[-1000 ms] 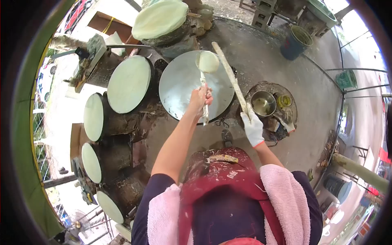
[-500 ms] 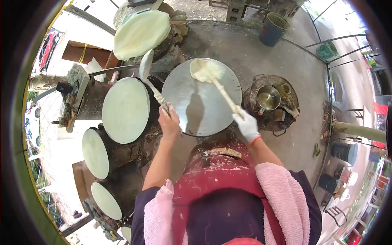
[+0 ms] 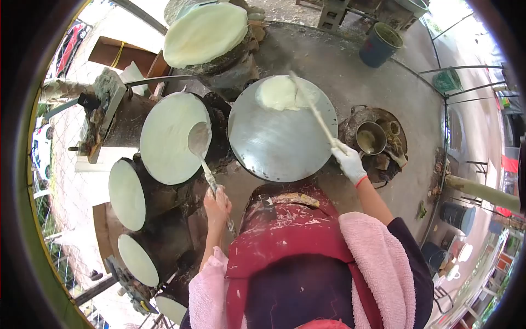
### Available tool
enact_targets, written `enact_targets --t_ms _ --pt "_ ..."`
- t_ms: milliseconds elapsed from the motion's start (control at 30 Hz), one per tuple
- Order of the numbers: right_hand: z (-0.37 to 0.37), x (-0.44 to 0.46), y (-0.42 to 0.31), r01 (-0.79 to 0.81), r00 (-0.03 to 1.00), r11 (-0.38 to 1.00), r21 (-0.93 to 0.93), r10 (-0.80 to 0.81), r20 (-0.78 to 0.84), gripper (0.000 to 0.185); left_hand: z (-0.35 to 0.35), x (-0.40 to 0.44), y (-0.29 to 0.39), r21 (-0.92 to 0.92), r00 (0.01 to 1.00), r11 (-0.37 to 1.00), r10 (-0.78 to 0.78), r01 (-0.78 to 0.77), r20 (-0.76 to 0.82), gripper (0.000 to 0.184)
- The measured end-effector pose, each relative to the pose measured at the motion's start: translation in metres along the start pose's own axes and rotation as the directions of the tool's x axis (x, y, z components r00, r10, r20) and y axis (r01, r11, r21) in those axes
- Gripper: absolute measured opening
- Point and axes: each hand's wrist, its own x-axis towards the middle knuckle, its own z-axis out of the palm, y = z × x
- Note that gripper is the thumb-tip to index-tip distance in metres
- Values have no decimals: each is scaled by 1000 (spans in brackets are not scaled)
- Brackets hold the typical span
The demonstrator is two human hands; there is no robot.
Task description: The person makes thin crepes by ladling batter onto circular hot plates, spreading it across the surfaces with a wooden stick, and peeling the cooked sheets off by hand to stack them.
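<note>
My bare left hand grips the wrapped handle of a ladle, whose bowl hangs over or rests on the pale round sheet of batter on the left griddle. A white glove covers my right hand, which is closed around a long spreading stick. The stick's far end lies at the right edge of a thick pool of batter on the middle griddle. Bare metal shows over most of that griddle. Whether the stick has a blade at its tip is unclear.
Several more griddles with pale sheets curve round on the left, one lower down. At the top left stands another sheet-covered griddle. A metal pot sits on a sooty stand at right. Farther back is a dark bucket.
My left hand has brought the ladle down and left, from above the gap between griddles to the left sheet. The stick now slants along the batter's right side, and the batter pool looks wider.
</note>
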Motion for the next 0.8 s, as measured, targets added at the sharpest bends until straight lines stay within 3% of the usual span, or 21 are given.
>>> enact_targets --t_ms 33,100,133,267,300,400,433,533,600,667,700,767,800 --pt "2 -1 -10 -111 991 993 28 108 83 45 -1 -4 -5 25 1000 1000 -3 3 -10 18" --pt "31 -2 -29 -190 971 973 128 167 168 43 3 -10 -14 64 999 998 -10 13 -38 23" --pt "27 2 -37 -219 947 975 33 204 246 44 6 -15 -16 48 998 999 -20 23 -58 23" --pt "-19 29 -24 194 974 956 -219 -161 158 49 15 -33 -16 44 988 997 -57 64 -142 24" --pt "-41 53 -4 234 964 966 -108 -216 152 49 18 -36 -15 55 983 995 -71 82 -170 24" --pt "-49 69 -16 -69 966 992 -101 92 240 43 29 -44 -18 34 978 997 -57 64 -199 22" --pt "-29 50 -54 -95 941 987 -133 132 312 43 34 -46 -19 20 977 998 -59 65 -204 20" --pt "-12 54 -46 -168 880 969 -182 231 415 46 44 -57 -27 32 978 997 -57 65 -202 21" --pt "-35 78 -27 201 903 961 -190 -107 416 48 50 -64 -26 13 972 996 -79 84 -220 21" --pt "-61 88 -55 200 917 951 -237 -96 388 48 56 -70 -27 2 964 995 -94 97 -248 21" --pt "-72 119 -30 280 933 938 -204 -215 289 47 58 -71 -27 5 959 995 -97 102 -265 21" --pt "-67 114 -65 57 932 958 -282 51 360 46 60 -80 -29 14 950 991 -123 133 -287 20" --pt "-58 112 -63 -10 883 965 -264 132 450 45 63 -80 -30 14 946 989 -138 148 -292 20"
